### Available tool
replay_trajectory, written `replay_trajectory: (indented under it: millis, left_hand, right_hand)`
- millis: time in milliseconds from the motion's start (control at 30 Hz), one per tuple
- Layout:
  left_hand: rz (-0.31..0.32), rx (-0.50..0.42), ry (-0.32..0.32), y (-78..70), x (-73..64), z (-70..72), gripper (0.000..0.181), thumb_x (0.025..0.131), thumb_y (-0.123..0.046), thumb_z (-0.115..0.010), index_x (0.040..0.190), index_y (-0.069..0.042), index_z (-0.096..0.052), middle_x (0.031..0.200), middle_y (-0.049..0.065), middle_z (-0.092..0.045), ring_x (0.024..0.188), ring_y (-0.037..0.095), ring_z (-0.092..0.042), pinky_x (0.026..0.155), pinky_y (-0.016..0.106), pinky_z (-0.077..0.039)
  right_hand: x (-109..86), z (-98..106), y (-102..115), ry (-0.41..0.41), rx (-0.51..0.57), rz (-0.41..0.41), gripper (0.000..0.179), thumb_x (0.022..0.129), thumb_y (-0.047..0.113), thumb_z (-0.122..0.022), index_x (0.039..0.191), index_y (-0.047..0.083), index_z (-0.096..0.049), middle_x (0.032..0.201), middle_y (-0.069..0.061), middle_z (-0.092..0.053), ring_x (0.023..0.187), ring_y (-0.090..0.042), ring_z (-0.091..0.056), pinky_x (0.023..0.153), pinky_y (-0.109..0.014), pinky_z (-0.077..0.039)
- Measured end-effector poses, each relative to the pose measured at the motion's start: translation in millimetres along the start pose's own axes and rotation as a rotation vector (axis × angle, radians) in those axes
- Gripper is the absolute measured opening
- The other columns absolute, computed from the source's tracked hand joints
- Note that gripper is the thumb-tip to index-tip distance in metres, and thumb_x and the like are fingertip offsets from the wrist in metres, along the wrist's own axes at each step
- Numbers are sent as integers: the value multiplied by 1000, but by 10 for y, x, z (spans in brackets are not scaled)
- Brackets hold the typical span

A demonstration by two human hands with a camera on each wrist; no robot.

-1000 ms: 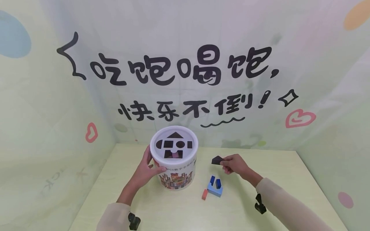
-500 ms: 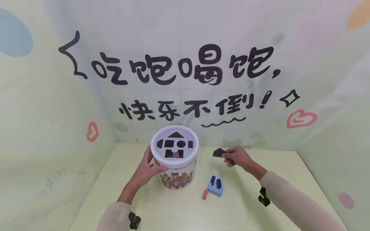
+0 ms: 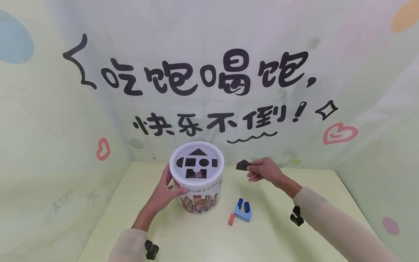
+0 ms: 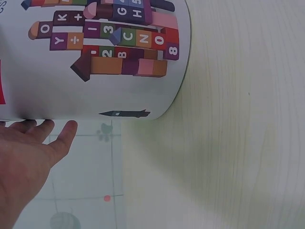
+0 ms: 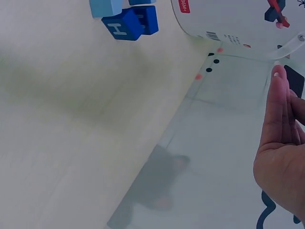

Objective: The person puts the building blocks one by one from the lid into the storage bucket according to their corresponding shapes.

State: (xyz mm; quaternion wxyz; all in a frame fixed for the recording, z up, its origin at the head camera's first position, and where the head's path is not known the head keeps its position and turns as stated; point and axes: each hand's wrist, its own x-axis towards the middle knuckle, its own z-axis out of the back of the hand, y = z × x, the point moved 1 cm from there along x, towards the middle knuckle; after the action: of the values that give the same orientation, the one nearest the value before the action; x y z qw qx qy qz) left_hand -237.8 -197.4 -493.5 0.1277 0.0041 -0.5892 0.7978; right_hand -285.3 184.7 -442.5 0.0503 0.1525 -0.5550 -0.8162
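Observation:
A white printed bucket point(image 3: 199, 202) stands upright on the table, and its white lid point(image 3: 214, 175) has several shaped holes. My left hand point(image 3: 166, 192) rests against the bucket's left side, thumb across the front; the left wrist view shows the fingers point(image 4: 64, 140) touching its wall. To the right of the lid, my right hand point(image 3: 267, 173) pinches a dark triangular block point(image 3: 242, 165) in the air. The right wrist view shows this block point(image 5: 294, 80) partly hidden behind the fingers. Something pink point(image 3: 198, 175) shows through the lid's lower hole.
Right of the bucket lie a light blue block point(image 3: 243, 215), two dark blue blocks point(image 3: 247, 207) and a small red block point(image 3: 231, 219). The pale wooden table point(image 3: 196, 240) meets a printed backdrop point(image 3: 203, 120) behind and at both sides.
My right hand has lifted the dark triangular block higher, and in the last half second it moved slightly left toward the bucket. My left hand and the bucket stay in place.

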Motion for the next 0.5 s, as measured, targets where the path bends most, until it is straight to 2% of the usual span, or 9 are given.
replay_trajectory:
  millis: [200,500]
  left_hand:
    - [2,0,-1,8,-1,3,105,78,-23,-82,155,-34,-11,160,11,-24,147,39,-18,104,72,-29]
    - [-6,-5,0,-9,4,2,105,78,-23,-82,155,-34,-11,160,10,-24,147,38,-18,104,71,-30]
  right_hand:
    - [64,-24,154,5,-10,17,30,95,14,-63,111,-11,-65,88,-24,-71,68,-19,-72,68,-32,-60]
    - [103,-67,439,-16,-30,42,29,94,16,-64,111,-8,-67,90,-26,-71,69,-21,-72,68,-34,-60]
